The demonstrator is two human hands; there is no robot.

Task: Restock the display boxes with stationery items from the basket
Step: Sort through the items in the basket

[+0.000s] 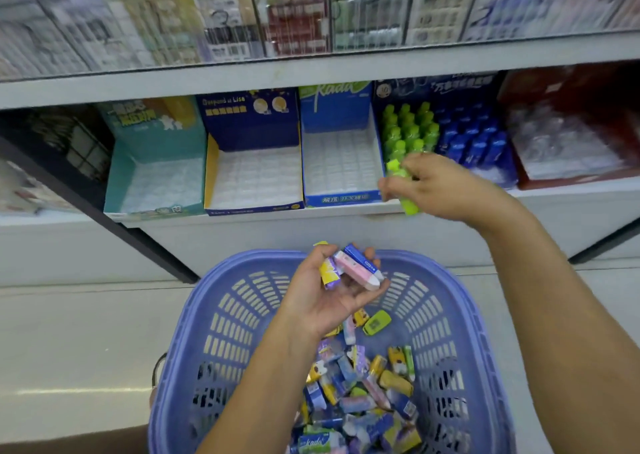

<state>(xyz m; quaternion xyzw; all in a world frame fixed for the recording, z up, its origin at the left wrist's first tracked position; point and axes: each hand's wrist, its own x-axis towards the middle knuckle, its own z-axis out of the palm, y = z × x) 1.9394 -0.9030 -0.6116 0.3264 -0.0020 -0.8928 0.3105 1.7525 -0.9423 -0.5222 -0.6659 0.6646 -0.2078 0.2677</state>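
Observation:
A purple plastic basket [221,315] stands on the floor below the shelf, with several wrapped erasers [360,391] piled in it. Above its far rim my left hand [329,294] lies palm up and holds a few erasers [356,266], pink, blue and yellow-purple. My right hand [446,187] is raised at the shelf edge and grips bright green items [403,185], blurred, in front of a dark blue display box [460,90] half filled with green and blue pieces. Three display boxes show bare floors: teal [156,176], navy and yellow [252,176], blue [341,166].
A red box [568,145] of clear-wrapped goods sits at the right end of the shelf. The upper shelf [311,69] carries hanging stationery packs behind clear dividers. A black shelf strut [104,211] slants down on the left. Pale floor surrounds the basket.

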